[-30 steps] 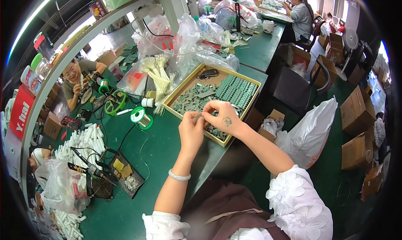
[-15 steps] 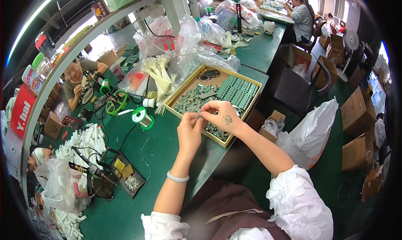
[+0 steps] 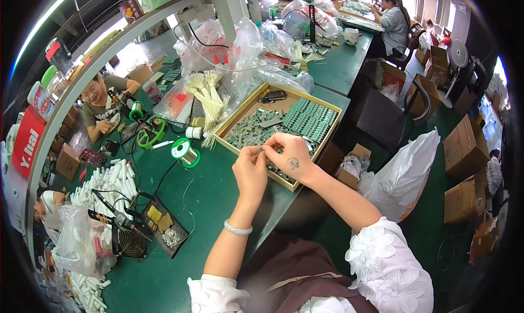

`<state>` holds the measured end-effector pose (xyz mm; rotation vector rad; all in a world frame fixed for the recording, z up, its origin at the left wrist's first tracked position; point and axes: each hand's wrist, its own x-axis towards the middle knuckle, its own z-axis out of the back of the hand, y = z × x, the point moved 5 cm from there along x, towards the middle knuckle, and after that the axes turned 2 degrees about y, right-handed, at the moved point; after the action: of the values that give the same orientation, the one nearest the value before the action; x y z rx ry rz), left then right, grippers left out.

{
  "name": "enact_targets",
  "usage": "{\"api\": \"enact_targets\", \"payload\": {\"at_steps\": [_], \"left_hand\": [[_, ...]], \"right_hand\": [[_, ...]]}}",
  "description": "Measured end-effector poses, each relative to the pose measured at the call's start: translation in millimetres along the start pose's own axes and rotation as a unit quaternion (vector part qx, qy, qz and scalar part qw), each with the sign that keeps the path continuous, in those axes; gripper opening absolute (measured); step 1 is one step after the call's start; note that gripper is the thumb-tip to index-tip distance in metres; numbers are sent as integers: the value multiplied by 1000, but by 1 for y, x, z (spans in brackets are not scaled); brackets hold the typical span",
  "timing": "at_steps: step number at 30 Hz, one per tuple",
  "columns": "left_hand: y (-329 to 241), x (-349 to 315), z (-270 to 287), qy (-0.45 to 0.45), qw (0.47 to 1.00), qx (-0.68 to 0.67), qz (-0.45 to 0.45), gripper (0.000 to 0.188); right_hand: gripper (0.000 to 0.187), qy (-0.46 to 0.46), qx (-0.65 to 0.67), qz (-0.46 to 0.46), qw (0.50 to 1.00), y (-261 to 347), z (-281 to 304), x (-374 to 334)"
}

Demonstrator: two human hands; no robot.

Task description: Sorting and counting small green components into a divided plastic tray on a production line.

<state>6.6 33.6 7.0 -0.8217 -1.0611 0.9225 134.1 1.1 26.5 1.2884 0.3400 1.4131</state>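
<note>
Both my hands meet over the near edge of a shallow yellow-rimmed tray [image 3: 222, 140]. My left hand [image 3: 250, 173] pinches a small greyish piece [image 3: 261, 148], apparently a bit of circuit board, mostly covered by fingertips. Closed on the same piece from the other side is my right hand [image 3: 290, 157]. Inside the tray, many small loose board pieces [image 3: 252, 128] lie in a heap. Green circuit board panels [image 3: 310, 120] stand in rows at its right, and a dark oval object [image 3: 273, 97] sits at the far end.
Left of the tray are a solder wire spool [image 3: 185, 152], a bundle of pale wires [image 3: 207, 97] and a soldering stand with sponge [image 3: 165, 225]. White tubes [image 3: 112, 185] pile farther left. A co-worker [image 3: 103, 105] sits across the bench. A white bag [image 3: 401, 174] and cartons stand at right.
My hands stay together on the small piece, with the fingers and wrists shifting slightly. The co-worker across the bench has lowered a hand.
</note>
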Motion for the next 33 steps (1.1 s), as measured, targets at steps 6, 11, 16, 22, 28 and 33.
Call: {"api": "enact_targets", "payload": {"at_steps": [6, 11, 16, 22, 28, 33], "left_hand": [[11, 2, -5, 34, 986, -159, 45, 9], [-8, -3, -6, 47, 998, -5, 40, 11], [-11, -2, -6, 31, 999, 21, 5, 12], [1, 10, -7, 27, 997, 67, -29, 15], [12, 29, -16, 77, 981, 149, -97, 25], [9, 25, -3, 33, 969, 201, -140, 35]], "right_hand": [[10, 0, -11, 56, 998, 2, 5, 1], [8, -35, -89, 129, 987, 5, 8, -6], [7, -36, -49, 70, 996, 3, 7, -7], [17, 71, 16, -33, 997, -10, 15, 18], [47, 64, -257, -59, 962, -71, 14, 76], [58, 145, -357, -141, 912, -80, 5, 81]]}}
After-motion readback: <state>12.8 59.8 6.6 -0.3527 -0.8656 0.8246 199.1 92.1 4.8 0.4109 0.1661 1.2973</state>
